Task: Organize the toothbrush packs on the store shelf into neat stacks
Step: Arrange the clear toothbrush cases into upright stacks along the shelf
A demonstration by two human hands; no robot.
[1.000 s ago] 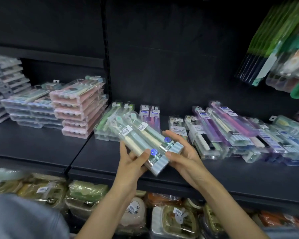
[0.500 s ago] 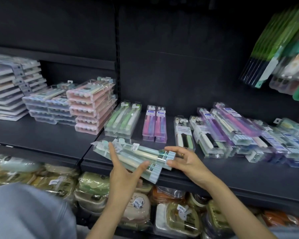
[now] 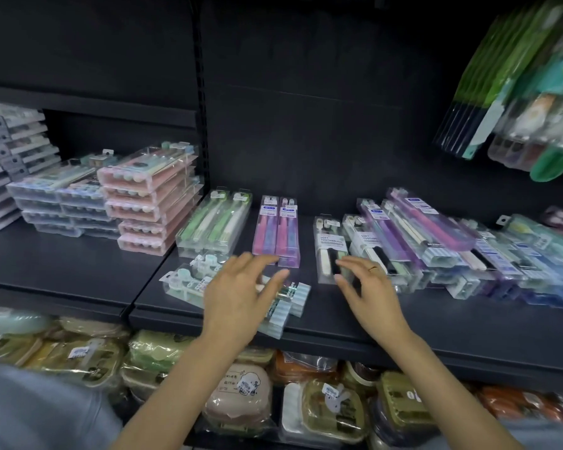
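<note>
Mint-green toothbrush packs (image 3: 189,280) lie crosswise near the front of the black shelf (image 3: 403,323), partly under my left hand (image 3: 238,293), which hovers over them with fingers spread and holds nothing. My right hand (image 3: 368,293), a ring on one finger, is open above the shelf just in front of a white soft-toothbrush pack (image 3: 330,248). Behind stand a green stack (image 3: 215,222) and a pink-purple stack (image 3: 277,228). To the right, purple and blue packs (image 3: 436,235) lie in a loose, overlapping heap.
Neat pink stacks (image 3: 153,203) and clear blue stacks (image 3: 62,203) fill the left shelf section, with grey packs (image 3: 7,157) beyond. Green packets (image 3: 501,76) hang at the upper right. Soap boxes (image 3: 241,391) crowd the lower shelf.
Both hands set the mint-green packs down on the shelf front and let go. The right hand has moved off to the right, and the left hand has opened above the packs.
</note>
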